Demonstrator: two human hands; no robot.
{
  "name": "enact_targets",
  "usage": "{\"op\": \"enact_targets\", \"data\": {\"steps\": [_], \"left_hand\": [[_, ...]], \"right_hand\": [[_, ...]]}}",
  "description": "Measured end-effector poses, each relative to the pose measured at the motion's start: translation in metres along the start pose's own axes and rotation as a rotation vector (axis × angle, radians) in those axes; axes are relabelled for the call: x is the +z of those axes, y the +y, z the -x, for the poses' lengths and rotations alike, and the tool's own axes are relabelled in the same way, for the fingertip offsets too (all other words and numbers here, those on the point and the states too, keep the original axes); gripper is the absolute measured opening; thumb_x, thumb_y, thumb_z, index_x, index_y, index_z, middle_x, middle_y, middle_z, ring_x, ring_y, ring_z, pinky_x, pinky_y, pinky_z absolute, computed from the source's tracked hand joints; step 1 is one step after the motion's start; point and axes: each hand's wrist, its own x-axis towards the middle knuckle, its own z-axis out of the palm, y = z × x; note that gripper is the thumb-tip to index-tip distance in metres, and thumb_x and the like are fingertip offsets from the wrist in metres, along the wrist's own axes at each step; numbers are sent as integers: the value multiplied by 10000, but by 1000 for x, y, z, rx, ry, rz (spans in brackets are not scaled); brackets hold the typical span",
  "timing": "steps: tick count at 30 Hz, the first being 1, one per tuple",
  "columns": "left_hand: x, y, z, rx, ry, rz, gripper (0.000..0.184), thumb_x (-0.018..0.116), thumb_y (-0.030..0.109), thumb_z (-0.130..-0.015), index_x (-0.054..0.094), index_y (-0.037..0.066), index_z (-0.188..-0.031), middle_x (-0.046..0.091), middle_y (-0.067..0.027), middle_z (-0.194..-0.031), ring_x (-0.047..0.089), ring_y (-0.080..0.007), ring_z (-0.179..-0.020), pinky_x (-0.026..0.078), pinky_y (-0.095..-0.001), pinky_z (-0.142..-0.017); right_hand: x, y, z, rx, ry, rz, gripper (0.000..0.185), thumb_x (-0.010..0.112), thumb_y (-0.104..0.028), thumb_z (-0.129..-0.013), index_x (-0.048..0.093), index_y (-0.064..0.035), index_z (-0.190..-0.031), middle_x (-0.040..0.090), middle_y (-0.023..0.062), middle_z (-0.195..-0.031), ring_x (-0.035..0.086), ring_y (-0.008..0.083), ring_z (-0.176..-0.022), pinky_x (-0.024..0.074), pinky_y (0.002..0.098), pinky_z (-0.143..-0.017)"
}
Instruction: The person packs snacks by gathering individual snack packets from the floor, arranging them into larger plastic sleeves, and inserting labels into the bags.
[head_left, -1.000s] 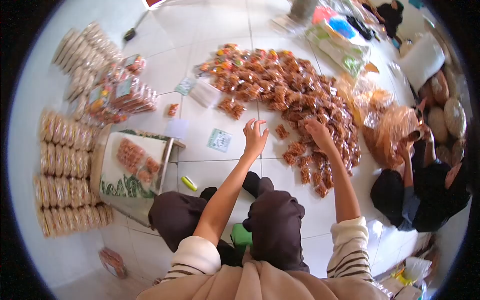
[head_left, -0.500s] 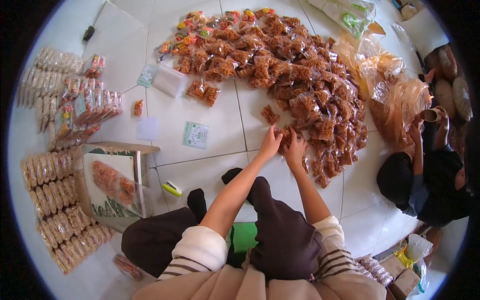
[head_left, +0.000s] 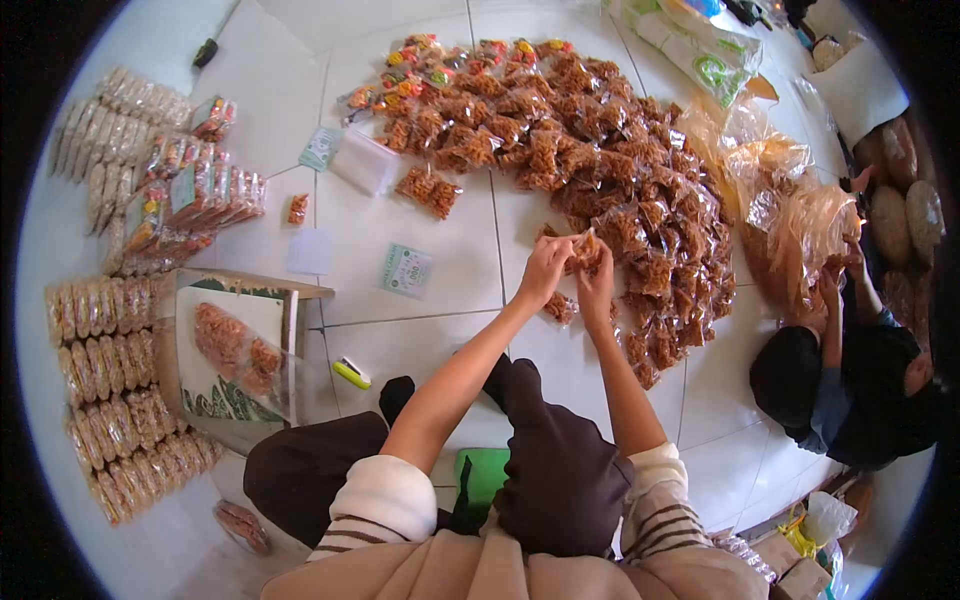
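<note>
Both my hands are close together at the near edge of a large pile of small clear packets of brown snacks (head_left: 600,165). My left hand (head_left: 545,270) and my right hand (head_left: 596,285) are closed on one snack packet (head_left: 585,250) held between them. Just below my left hand lies another packet (head_left: 560,308) on the floor. To the left are a pair of packets (head_left: 428,190), a clear plastic stack (head_left: 364,162) and a printed green label (head_left: 406,270).
A low table (head_left: 240,350) holds a filled bag, with a green stapler (head_left: 352,373) beside it. Stacked packs (head_left: 115,390) line the left wall. On the right, a person (head_left: 850,370) sits handling a large orange plastic bag (head_left: 800,240).
My hands were apart a second ago, then met at the pile's edge; now they are raised slightly with a packet between them. The view has shifted too.
</note>
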Motion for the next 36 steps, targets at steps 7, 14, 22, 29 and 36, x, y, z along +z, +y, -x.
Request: {"op": "enact_targets", "data": {"steps": [7, 14, 22, 29, 36], "left_hand": [[-71, 125, -5, 110, -171, 260, 359, 592, 167, -803, 530, 44, -1135, 574, -60, -1020, 540, -110, -917, 441, -225, -785], [-148, 222, 52, 329, 27, 115, 364, 569, 132, -823, 492, 36, -1166, 555, -43, -1082, 531, -94, -919, 449, -232, -788], [-245, 262, 165, 534, 354, 353, 395, 487, 133, -877, 400, 55, -1255, 433, -48, -1257, 420, -122, -1130, 360, -245, -920], [-295, 253, 239, 492, 562, 452, 479, 449, 214, -902, 266, 111, -1333, 366, -61, -1254, 383, -146, -1110, 319, -277, -943], [-348, 215, 285, 530, 585, -191, 725, 634, 79, -753, 207, 92, -1339, 344, -79, -1237, 371, -160, -1113, 327, -293, -931]], "right_hand": [[5, -123, -30, -121, -155, -462, 345, 447, -38, -875, 338, -30, -1202, 490, 34, -1006, 470, 100, -909, 404, 245, -784], [45, -228, -3, -272, -196, -359, 260, 465, -141, -880, 459, -30, -1115, 354, 91, -1037, 403, 174, -952, 369, 269, -810], [126, -330, 80, -640, -544, -288, 567, 457, -215, -885, 173, -90, -1360, 366, 158, -1108, 380, 266, -1048, 299, 332, -934], [188, -367, 150, -452, -929, -192, 557, 233, -343, -921, 58, -66, -1372, 204, 132, -1379, 251, 241, -1227, 178, 352, -1020], [200, -378, 186, -194, -1400, -307, 494, 244, -312, -905, 282, -32, -1310, 274, 93, -1356, 235, 208, -1250, 140, 335, -1035]]}}
